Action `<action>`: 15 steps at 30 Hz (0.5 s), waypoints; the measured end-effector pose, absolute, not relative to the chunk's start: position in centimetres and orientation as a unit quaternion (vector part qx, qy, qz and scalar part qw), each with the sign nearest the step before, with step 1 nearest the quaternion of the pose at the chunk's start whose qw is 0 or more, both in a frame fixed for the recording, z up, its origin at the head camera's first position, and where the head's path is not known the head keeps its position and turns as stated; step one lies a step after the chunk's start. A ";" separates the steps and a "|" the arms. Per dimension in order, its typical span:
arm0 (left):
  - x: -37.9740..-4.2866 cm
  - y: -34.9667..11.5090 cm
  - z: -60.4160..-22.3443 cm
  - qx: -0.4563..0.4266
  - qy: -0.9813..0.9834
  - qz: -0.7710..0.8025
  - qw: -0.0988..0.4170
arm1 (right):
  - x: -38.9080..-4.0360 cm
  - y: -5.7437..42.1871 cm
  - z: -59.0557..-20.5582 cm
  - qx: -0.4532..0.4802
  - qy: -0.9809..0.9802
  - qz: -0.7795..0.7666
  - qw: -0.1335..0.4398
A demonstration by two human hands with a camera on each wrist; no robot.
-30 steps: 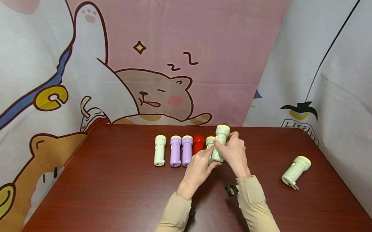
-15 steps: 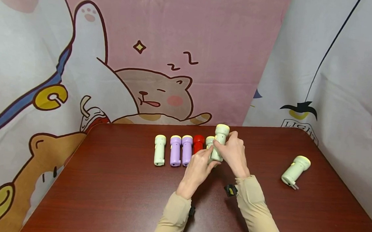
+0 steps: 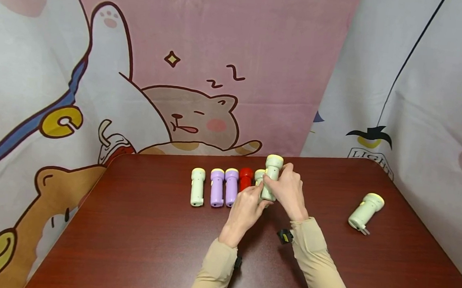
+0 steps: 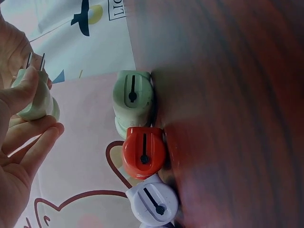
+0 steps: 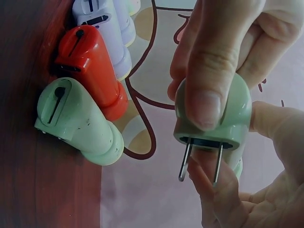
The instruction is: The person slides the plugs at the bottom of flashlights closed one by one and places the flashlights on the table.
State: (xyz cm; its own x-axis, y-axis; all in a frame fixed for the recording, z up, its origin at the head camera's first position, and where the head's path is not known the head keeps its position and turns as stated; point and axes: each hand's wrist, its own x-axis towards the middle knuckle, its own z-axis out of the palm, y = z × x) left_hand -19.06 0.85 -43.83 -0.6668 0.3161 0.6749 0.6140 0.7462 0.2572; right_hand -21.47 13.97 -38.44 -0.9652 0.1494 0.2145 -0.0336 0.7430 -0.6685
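A pale green flashlight (image 3: 272, 169) is held up over the table by both hands, its wide head pointing away. The left hand (image 3: 245, 209) grips its base end, with the thumb (image 5: 206, 95) pressed on the end face in the right wrist view. Higher on the body, the right hand (image 3: 291, 191) holds it with thumb and fingers. Two metal plug prongs (image 5: 218, 164) stick out of the base beside the left thumb. Behind the hands, another green flashlight (image 5: 78, 118) and a red flashlight (image 5: 90, 66) lie side by side, partly hidden in the head view.
Further left in the row lie two purple flashlights (image 3: 217, 188) and a green flashlight (image 3: 197, 187). Apart at the right, a green flashlight (image 3: 366, 212) lies slanted with its prongs out. The dark red-brown table (image 3: 145, 246) ends at a cartoon-printed cloth (image 3: 285, 76).
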 end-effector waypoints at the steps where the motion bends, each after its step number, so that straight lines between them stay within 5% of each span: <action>1: -19.0 0.8 -43.8 -0.264 -0.882 -0.237 0.311 | -21.5 14.0 -38.4 -0.032 -0.925 0.357 0.128; 15: -19.1 0.8 -43.6 -0.265 -0.886 -0.204 0.320 | -21.3 13.8 -38.4 -0.033 -0.925 0.357 0.125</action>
